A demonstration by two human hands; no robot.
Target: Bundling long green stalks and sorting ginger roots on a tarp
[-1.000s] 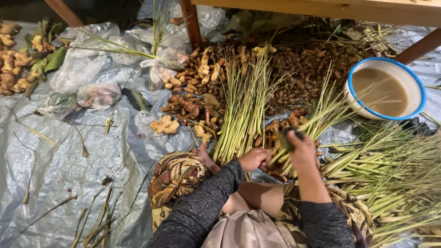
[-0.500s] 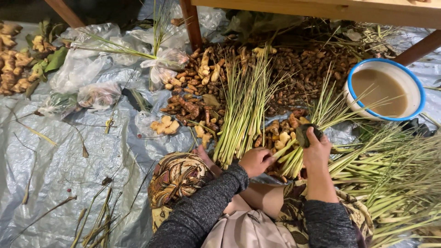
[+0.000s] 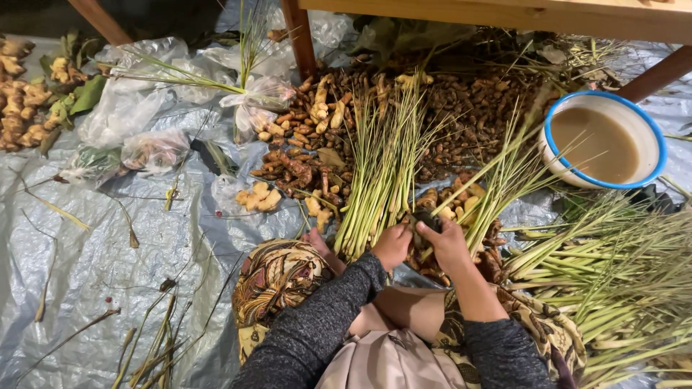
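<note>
- A crinkled grey plastic sheet (image 3: 94, 274) covers the ground, strewn with dry stalks and clear plastic bags.
- A heap of long green lemongrass stalks (image 3: 613, 281) lies at the person's right, well apart from the standing bundle in front.
- A mound of small brown knobbly roots (image 3: 461, 108) spreads under the wooden table edge (image 3: 504, 14).
- An upright bundle of trimmed green lemongrass (image 3: 378, 173) lies just beside the left hand.
- A white enamel bowl with a blue rim (image 3: 652, 137), holding murky brown liquid, sits far right.
- The left hand (image 3: 393, 245) is curled shut at the bundle's base; what it grips cannot be told.
- The right hand (image 3: 448, 243) is clamped on a small dark object (image 3: 425, 220), held between both hands above the knees.
</note>
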